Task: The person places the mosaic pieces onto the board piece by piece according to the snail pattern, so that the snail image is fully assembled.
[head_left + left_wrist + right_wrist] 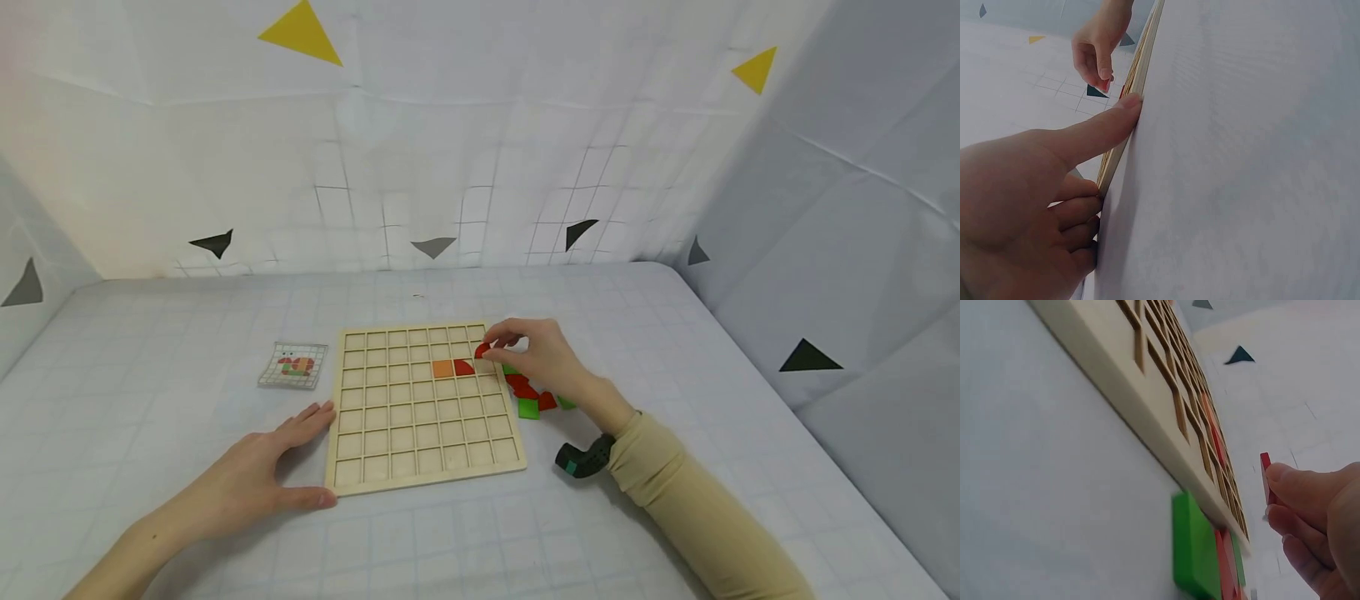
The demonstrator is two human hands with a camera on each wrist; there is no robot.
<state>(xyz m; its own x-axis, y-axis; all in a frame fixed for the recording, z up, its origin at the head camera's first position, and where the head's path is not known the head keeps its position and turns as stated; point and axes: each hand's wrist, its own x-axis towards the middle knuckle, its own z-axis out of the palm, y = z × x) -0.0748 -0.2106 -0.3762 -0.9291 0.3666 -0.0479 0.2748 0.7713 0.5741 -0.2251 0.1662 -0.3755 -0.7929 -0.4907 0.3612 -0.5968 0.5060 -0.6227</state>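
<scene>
A square wooden grid board (pixel 426 483) lies flat in the middle of the table. My left hand (pixel 243 477) touches its left edge, thumb near the front corner and fingers spread further back. Above the board's right edge, towards the back, my right hand (pixel 551 360) pinches a small red tile (pixel 482 351) between thumb and fingertips; the right wrist view shows the red tile (pixel 1266 477) edge-on, raised over the board. Two tiles sit side by side in cells of the board: an orange square tile (pixel 442 369) and a red tile with a curved edge (pixel 463 367).
Loose red tiles (pixel 519 386) and green tiles (pixel 528 409) lie along the board's right side, partly under the right forearm. Left of the board is a card (pixel 294 366) with a coloured pattern on a grid. A dark wrist device (pixel 585 458) hangs by the right sleeve.
</scene>
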